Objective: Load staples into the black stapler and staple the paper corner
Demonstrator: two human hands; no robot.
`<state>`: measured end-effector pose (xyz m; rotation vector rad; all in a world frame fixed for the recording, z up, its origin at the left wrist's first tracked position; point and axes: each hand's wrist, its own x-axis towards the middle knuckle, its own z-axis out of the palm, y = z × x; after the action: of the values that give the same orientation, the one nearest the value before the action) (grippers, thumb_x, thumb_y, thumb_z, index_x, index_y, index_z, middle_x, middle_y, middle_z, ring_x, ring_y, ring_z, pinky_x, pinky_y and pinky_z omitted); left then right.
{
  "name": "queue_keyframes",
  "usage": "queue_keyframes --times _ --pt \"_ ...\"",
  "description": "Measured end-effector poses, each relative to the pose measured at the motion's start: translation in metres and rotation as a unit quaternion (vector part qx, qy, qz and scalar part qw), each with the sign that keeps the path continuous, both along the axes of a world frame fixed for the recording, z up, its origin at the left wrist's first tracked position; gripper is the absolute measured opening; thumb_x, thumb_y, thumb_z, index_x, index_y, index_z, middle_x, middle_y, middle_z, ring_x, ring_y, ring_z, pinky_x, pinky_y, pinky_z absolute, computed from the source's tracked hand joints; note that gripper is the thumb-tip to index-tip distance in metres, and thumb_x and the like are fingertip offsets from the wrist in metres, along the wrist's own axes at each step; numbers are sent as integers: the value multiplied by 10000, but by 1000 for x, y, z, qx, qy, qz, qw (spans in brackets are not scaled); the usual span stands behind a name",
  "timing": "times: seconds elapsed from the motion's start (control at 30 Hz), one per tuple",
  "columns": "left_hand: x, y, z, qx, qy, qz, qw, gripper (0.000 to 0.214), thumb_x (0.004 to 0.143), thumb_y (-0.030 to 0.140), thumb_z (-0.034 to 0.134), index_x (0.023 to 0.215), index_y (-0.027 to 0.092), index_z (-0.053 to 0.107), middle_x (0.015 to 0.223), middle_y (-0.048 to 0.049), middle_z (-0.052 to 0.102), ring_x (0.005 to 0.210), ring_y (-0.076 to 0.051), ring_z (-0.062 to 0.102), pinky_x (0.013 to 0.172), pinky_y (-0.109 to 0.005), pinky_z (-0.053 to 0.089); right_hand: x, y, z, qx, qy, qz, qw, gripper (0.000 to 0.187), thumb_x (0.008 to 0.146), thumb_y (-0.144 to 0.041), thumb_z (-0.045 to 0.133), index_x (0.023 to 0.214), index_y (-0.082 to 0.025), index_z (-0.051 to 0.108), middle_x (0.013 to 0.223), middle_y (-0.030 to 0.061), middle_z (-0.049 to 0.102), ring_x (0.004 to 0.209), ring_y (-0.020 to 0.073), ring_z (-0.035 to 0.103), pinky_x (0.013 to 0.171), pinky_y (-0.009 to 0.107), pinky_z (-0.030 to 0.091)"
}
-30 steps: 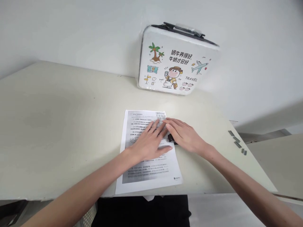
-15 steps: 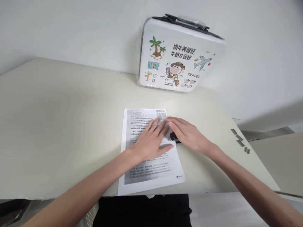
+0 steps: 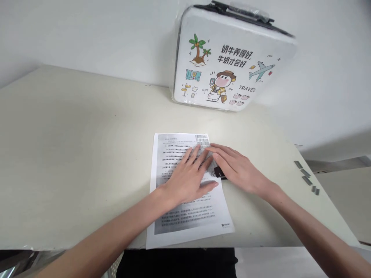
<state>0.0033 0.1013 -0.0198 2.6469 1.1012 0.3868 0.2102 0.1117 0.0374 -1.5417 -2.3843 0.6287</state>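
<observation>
Printed paper sheets (image 3: 199, 227) lie on the table, their lower end at its front edge. My left hand (image 3: 187, 175) rests flat on the print with fingers spread, pressing the page. My right hand (image 3: 239, 166) is cupped over a black stapler (image 3: 218, 172) at the right edge of the paper, fingers held together. Only a short dark end of the stapler, with a bit of metal, shows below the palm; the rest is covered. The fingertips of both hands meet near the upper right of the page.
A white cartoon-printed case (image 3: 228, 61) in clear plastic stands at the back against the wall. Several grey strips of staples (image 3: 306, 180) lie near the table's right edge. The pale table (image 3: 72, 154) ends just before my lap.
The whole view has shifted a little, so the case looks higher and larger. Both hands keep nearly the same place on the paper and the stapler.
</observation>
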Motion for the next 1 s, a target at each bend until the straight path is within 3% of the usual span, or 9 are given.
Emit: queue_keyframes --times 0.17,0.37,0.6,1.0 --pt "-1 -2 1 4 -2 6 1000 813 1065 667 364 1646 100 313 1768 -148 201 1648 -344 -17 1342 -529 23 6 0 0 -23 26 -33 999 510 1104 -524 289 1509 -390 570 1651 -9 479 1582 293 360 1285 608 328" --pt "-1 -2 4 5 8 7 1000 803 1069 665 354 1632 92 349 1765 -142 206 1648 -346 15 1344 -529 41 1 -2 5 -25 -26 -28 999 538 1103 -474 249 1546 -329 518 1681 18 436 1594 251 336 1291 558 329" --pt "1 -2 4 8 5 10 1000 793 1069 654 368 1643 110 322 1759 -138 235 1649 -337 24 1341 -538 53 -5 -4 0 43 -101 -14 994 516 1109 -396 246 1557 -312 488 1676 48 442 1567 271 387 1234 569 408" --pt "1 -3 4 7 4 10 1000 793 1070 650 369 1632 92 346 1755 -144 247 1648 -347 29 1344 -544 58 -3 -3 -3 73 -133 10 988 501 1116 -351 248 1552 -312 491 1648 53 485 1524 267 458 1176 543 482"
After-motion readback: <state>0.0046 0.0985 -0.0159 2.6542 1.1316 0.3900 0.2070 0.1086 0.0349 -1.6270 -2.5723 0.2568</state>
